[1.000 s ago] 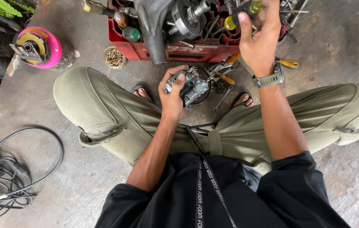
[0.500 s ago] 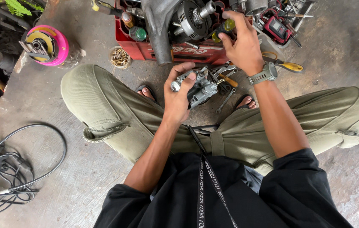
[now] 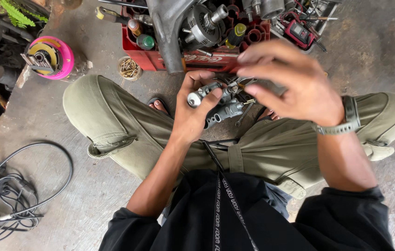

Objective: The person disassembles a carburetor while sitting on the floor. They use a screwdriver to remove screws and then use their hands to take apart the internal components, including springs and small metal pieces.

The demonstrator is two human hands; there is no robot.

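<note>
at frame centre, left hand [image 3: 192, 111] clasped around grey metal part [image 3: 216, 104], likely heavy, rigid, oily; best gripped by its cylindrical body. to its right, right hand [image 3: 295, 86], fingers pinched, contents indiscernible. above, red crate [image 3: 197, 58].

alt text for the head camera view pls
A seated person's left hand grips a small grey metal engine part above their lap, while the right hand, fingers pinched, hovers beside it. A red crate of tools sits ahead on the concrete floor.
</note>
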